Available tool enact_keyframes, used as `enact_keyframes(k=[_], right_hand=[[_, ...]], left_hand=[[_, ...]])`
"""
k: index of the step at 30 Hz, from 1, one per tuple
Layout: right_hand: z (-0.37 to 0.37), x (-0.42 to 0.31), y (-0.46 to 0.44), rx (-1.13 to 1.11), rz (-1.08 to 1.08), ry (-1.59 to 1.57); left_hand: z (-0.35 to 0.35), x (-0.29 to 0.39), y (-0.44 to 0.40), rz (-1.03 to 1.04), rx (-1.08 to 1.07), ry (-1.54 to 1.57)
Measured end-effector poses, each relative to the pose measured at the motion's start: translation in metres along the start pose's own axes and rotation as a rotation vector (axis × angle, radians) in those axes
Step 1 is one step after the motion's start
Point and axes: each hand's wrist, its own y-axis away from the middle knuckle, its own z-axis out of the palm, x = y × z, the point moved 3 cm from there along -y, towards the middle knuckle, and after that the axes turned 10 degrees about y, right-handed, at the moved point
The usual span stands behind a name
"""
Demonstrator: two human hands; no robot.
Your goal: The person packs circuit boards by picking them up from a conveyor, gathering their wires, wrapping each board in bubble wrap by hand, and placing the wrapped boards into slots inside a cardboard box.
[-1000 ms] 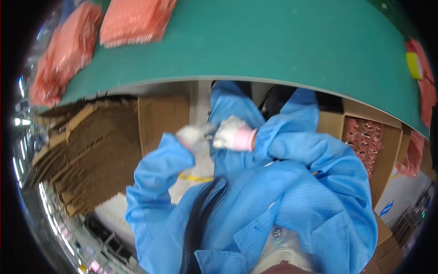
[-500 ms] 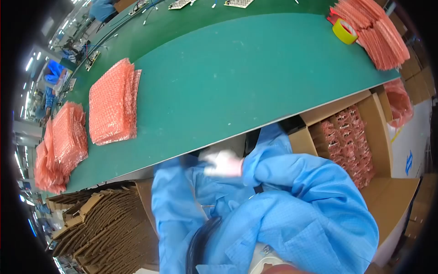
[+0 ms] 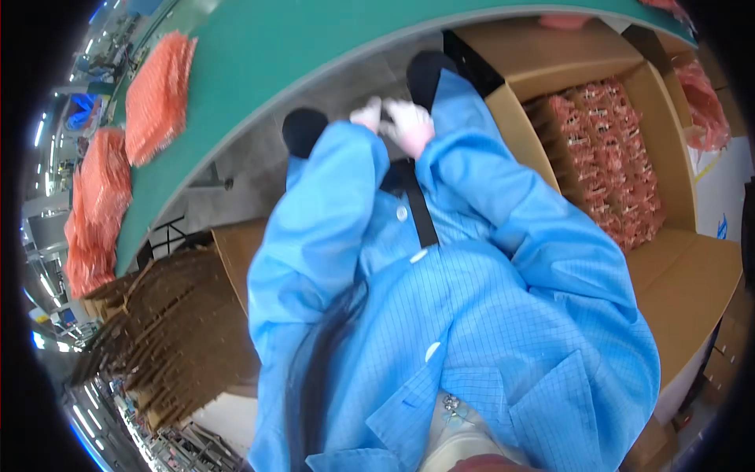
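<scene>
My left hand (image 3: 367,116), in a white glove with a pale pink cuff, is raised in front of my lap below the table's edge. Its fingers are small and blurred, and the blue sleeve partly covers it. Close beside it is my right hand (image 3: 409,126), gloved the same way, its fingers pointing left with a gap between thumb and fingers. No object shows in either hand. A black strap (image 3: 421,208) hangs down the front of my blue coat (image 3: 464,307), just below the hands.
The green table (image 3: 314,31) curves across the top. Stacks of pink bubble-wrap bags (image 3: 160,98) lie at its left. An open carton (image 3: 680,275) holding pink-wrapped pieces (image 3: 605,161) stands at my right. Folded cardboard (image 3: 177,330) is packed at my left.
The view has tipped down, showing more of my lap and less of the table. My left hand has come into sight beside the right, and my shoes now show.
</scene>
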Motion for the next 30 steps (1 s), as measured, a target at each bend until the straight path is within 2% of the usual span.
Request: enact_keyframes(k=[2,5,6,8,9,12,14,15,21,27,30], right_hand=[[-0.013,-0.002,0.003,-0.025,-0.038,0.062],[-0.030,0.002,0.005,0.041,0.010,-0.016],[-0.042,0.004,0.003,0.067,0.083,-0.087],[-0.054,0.018,-0.010,0.233,0.221,-0.092],[-0.061,0.019,-0.018,0.227,0.246,-0.075],[-0.080,0.007,-0.038,0.184,0.267,-0.040],[-0.083,-0.004,-0.047,0.042,0.250,0.022],[-0.081,-0.007,-0.052,-0.015,0.288,0.059],[-0.069,-0.003,-0.067,0.032,0.311,-0.036],[-0.071,-0.007,-0.081,-0.033,0.331,0.022],[-0.068,-0.012,-0.077,0.014,0.331,-0.041]], left_hand=[[0.001,0.002,0.000,0.083,0.031,-0.040],[-0.014,0.031,0.018,-0.274,0.107,0.458],[-0.013,0.041,0.024,-0.420,0.188,0.767],[-0.012,0.034,0.012,-0.291,0.078,1.114],[-0.024,0.069,0.042,-0.232,0.136,1.191],[-0.048,0.061,0.048,-0.137,0.131,1.107],[-0.053,0.058,0.057,-0.171,0.185,1.130],[-0.056,0.055,0.062,-0.167,0.131,1.101],[-0.057,0.045,0.077,-0.189,0.003,0.960],[-0.058,0.037,0.072,-0.247,-0.007,0.902],[-0.056,0.034,0.067,-0.281,-0.008,0.933]])
